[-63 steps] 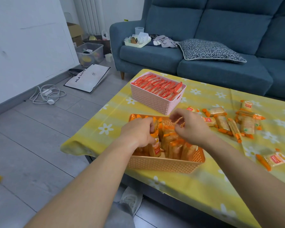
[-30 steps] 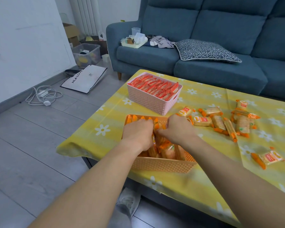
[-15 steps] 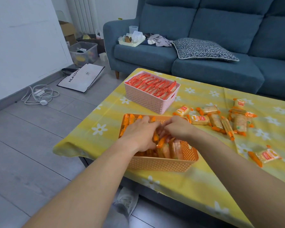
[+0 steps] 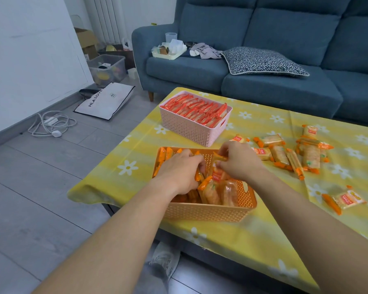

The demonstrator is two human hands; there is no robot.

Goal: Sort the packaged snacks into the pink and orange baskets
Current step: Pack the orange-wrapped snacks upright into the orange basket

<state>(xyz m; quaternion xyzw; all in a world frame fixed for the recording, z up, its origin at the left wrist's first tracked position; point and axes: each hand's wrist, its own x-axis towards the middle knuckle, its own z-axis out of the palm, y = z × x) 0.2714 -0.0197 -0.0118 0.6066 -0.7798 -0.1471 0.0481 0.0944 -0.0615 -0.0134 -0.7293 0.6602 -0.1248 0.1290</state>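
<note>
Right hand (image 4: 238, 162) is pinching the crimped end of an orange-tipped clear snack packet (image 4: 218, 159) between thumb and fingertips, over the far half of the orange perforated plastic basket (image 4: 210, 211), which is sitting near the front edge of the yellow daisy-print tablecloth (image 4: 253, 240). The upright packets in that basket (image 4: 212, 192) are leaning loosely, so wedging another in is risking a toppled row or crushed crackers. Left hand (image 4: 179, 170) is lying knuckles-up among them, fingers curled down out of sight; I cannot tell whether it is gripping one or only bracing them. Loose orange-ended packets (image 4: 280, 153) are waiting on the cloth, beside the pink perforated plastic basket (image 4: 191, 128).
</note>
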